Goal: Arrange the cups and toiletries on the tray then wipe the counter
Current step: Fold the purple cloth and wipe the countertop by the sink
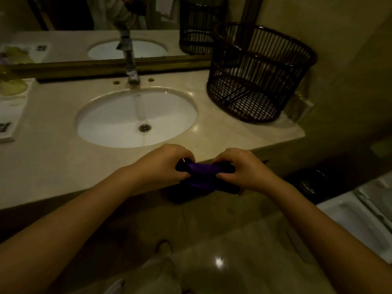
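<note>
Both hands, left hand (163, 164) and right hand (239, 168), are clenching one twisted purple cloth (201, 175) just off the counter (53, 158) front edge. Water is running from one faucet (130, 62) into one sink (118, 128); one dark basket (258, 73) is sitting right of it, one tray (8, 115) far left.

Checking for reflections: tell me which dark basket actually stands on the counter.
The slatted basket right of the sink, on the counter; the other is its mirror reflection.
</note>
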A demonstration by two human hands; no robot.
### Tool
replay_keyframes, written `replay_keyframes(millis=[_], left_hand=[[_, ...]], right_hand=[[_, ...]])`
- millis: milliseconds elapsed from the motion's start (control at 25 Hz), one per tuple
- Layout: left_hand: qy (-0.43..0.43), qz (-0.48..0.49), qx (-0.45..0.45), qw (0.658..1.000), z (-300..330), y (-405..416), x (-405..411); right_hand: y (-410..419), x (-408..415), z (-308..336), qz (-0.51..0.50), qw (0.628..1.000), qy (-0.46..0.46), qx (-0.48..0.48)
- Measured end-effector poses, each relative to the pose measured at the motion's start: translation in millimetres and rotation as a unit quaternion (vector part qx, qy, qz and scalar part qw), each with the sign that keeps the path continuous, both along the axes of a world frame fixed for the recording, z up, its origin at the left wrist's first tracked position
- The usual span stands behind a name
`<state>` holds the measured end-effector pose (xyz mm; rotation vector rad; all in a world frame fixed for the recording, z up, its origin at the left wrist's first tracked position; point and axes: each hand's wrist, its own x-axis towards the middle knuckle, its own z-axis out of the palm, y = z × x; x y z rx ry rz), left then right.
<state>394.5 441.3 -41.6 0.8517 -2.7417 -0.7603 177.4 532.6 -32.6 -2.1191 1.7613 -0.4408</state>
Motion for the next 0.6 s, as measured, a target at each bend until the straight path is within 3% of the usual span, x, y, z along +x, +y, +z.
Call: replay_keyframes(millis=[280,600], left_hand=[[-0.033,-0.034,-0.028,0.998,10,-85,-68],[-0.112,-0.069,-0.125,0.983,27,-169,-146]], right_hand=[[-67,-49,7,-0.082,0.997,0.015,-0.001],[-144,-90,16,-0.164,0.984,0.071,-0.002]])
